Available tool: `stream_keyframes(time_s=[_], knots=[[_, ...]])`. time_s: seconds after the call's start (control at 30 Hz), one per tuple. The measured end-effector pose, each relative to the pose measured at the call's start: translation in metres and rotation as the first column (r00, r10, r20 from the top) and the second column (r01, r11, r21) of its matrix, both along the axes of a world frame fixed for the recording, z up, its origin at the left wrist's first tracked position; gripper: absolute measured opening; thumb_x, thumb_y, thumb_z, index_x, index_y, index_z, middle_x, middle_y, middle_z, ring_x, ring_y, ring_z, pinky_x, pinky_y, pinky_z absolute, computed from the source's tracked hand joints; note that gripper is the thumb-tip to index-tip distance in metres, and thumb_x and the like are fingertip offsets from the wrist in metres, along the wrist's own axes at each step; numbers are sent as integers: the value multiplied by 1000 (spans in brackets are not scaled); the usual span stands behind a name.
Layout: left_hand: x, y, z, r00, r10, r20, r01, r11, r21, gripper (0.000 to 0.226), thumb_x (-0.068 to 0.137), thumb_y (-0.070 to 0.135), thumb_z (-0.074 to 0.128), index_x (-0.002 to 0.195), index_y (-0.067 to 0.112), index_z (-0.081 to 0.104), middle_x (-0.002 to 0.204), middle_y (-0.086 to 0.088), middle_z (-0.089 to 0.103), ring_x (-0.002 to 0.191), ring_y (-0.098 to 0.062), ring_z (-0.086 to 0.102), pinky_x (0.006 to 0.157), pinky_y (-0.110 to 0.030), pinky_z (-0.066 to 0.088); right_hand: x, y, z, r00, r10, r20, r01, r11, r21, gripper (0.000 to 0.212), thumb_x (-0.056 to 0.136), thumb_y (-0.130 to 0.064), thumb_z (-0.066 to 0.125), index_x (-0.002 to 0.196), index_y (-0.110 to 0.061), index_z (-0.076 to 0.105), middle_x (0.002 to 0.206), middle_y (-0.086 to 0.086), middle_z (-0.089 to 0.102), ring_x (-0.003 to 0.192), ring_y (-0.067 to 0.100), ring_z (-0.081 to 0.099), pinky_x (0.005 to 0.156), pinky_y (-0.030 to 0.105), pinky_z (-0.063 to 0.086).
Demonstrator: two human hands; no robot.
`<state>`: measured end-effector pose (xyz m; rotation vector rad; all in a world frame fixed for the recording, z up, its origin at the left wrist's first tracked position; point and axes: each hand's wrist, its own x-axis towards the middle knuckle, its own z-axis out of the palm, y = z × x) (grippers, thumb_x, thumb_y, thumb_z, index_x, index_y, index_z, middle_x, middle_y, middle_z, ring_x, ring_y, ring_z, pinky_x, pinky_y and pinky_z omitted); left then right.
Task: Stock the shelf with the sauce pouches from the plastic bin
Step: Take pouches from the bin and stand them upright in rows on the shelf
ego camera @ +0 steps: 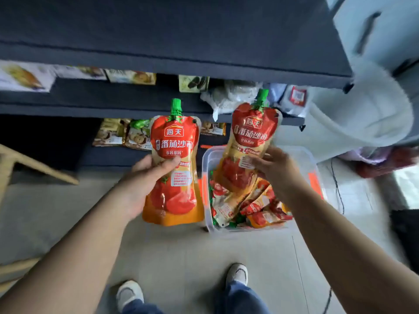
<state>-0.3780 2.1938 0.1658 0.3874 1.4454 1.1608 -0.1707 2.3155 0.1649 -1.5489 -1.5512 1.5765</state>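
Pouches in hand: 2, both red-orange tomato sauce w/ green caps, both upright, caps up, held in the air in front of the shelf (113,109), neither on a board. Left pouch (174,137) is in the left hand (145,177): thumb across the front approx. mid-height, fingers curled behind, clamped on it. Right pouch (254,128) hangs over the bin (207,223), and the right hand (274,168) grips its right edge w/ fingers wrapped on.

Bin: 1, clear plastic, orange latches, on the floor (181,245) at the shelf's foot, just right of the left pouch. Inside is a heap (254,205) of more pouches lying flat & crosswise, at least 5, exact no. can't tell.

Shelf: 3 dark boards seen. Middle level has 4 flat boxes (131,77), blurred, plus 1 crumpled clear bag (229,96) behind the right pouch. Bottom level has 2 snack packets (118,132) at left & 1 more between the held pouches.

Shoes (130,293): 2, white, on the floor below the arms. Wooden frame (34,164) at far left. White fabric (362,109) at right edge, blurred.
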Motion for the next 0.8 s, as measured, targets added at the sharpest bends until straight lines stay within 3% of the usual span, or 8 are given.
stream_keyframes(time_s=[0.07, 0.1, 0.17, 0.23, 0.43, 0.5, 0.6, 0.8], knots=[[-25, 0, 51, 995, 13, -98, -6, 998, 65, 79, 16, 57, 83, 86, 26, 63, 73, 9, 74, 76, -14, 69, 72, -30, 52, -21, -4, 57, 996, 11, -83, -5, 997, 77, 16, 81, -2, 64, 76, -17, 66, 80, 8, 71, 75, 20, 69, 69, 43, 55], [-37, -1, 81, 992, 12, -127, 3, 994, 111, 68, 26, 50, 83, 85, 26, 63, 73, 8, 74, 79, -15, 68, 75, -31, 51, -33, -10, 90, 990, 6, -142, 9, 995, 104, 16, 80, -1, 64, 77, -17, 67, 78, 6, 72, 75, 19, 69, 70, 43, 56], [-62, -3, 146, 986, 16, -164, 22, 974, 226, 43, 47, 33, 77, 86, 25, 61, 81, 4, 71, 84, -17, 64, 78, -32, 49, -57, -20, 155, 956, 21, -293, 24, 989, 148, 13, 80, -3, 64, 79, -16, 67, 72, -4, 73, 68, 10, 69, 62, 29, 57], [-88, -9, 207, 978, 11, -206, 59, 943, 327, 30, 60, 31, 64, 88, 25, 60, 89, 2, 68, 87, -17, 62, 78, -32, 48, -80, -32, 217, 916, 53, -397, 29, 980, 198, 12, 80, -4, 63, 82, -15, 67, 72, -5, 74, 67, 9, 70, 62, 23, 58], [-154, -42, 359, 917, 45, -396, 180, 840, 512, 38, 56, 23, 77, 91, 25, 63, 88, 2, 73, 89, -17, 66, 82, -36, 48, -132, -64, 366, 812, 145, -566, 92, 925, 368, 14, 83, -3, 59, 85, -14, 66, 78, -3, 75, 73, 12, 71, 70, 29, 57], [-169, -50, 393, 892, 109, -438, 171, 816, 552, 35, 60, 21, 71, 94, 25, 62, 97, -1, 70, 94, -19, 64, 86, -38, 47, -146, -71, 400, 778, 170, -605, 118, 906, 406, 16, 85, -2, 57, 88, -15, 66, 80, -3, 75, 76, 12, 70, 74, 31, 56], [-187, -52, 422, 875, 192, -445, 132, 789, 600, 35, 65, 8, 71, 95, 23, 61, 100, -2, 69, 95, -18, 64, 87, -36, 48, -163, -72, 433, 725, 214, -655, 137, 887, 441, 16, 87, -3, 54, 94, -14, 64, 84, -4, 74, 78, 12, 70, 61, 24, 55], [-221, -28, 436, 840, 341, -422, 12, 766, 642, 26, 80, 4, 64, 97, 23, 58, 97, 3, 66, 94, -15, 61, 85, -35, 47, -208, -43, 449, 659, 280, -699, 106, 884, 454, 18, 87, 0, 53, 98, -10, 63, 90, 1, 73, 77, 12, 70, 60, 23, 55]])
